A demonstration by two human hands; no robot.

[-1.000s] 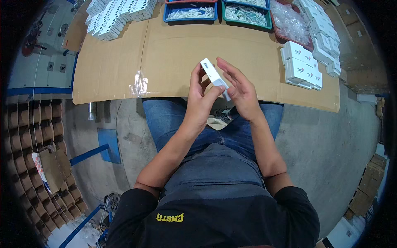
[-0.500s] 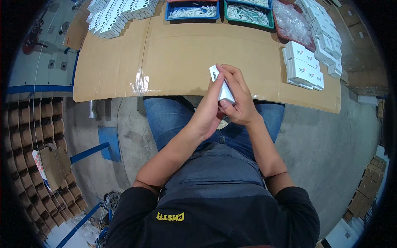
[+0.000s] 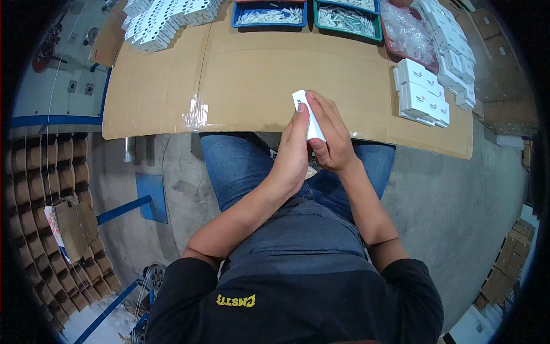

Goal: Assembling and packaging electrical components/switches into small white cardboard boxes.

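Head view shows both hands closed around one small white box (image 3: 309, 117), held just above the near edge of the tabletop (image 3: 258, 80), which is covered in brown cardboard sheet. Left hand (image 3: 293, 152) presses against the box's left side with the fingertips near its upper end; right hand (image 3: 332, 135) wraps over its right side and top, fingers curled across it. Only the upper end and a strip of the box show between the hands, so whether its flaps are shut cannot be told. Judged progress: a stack of finished white boxes (image 3: 423, 94) lies to the right, well apart from the hands, and a pile of flat white carton blanks (image 3: 166, 20) lies at the far left, so part of the work appears done and more remains. Blue tray (image 3: 269, 12) and green tray (image 3: 346, 14) of small pale parts sit at the far edge, with a red tray of clear bags (image 3: 407, 34) beside them.
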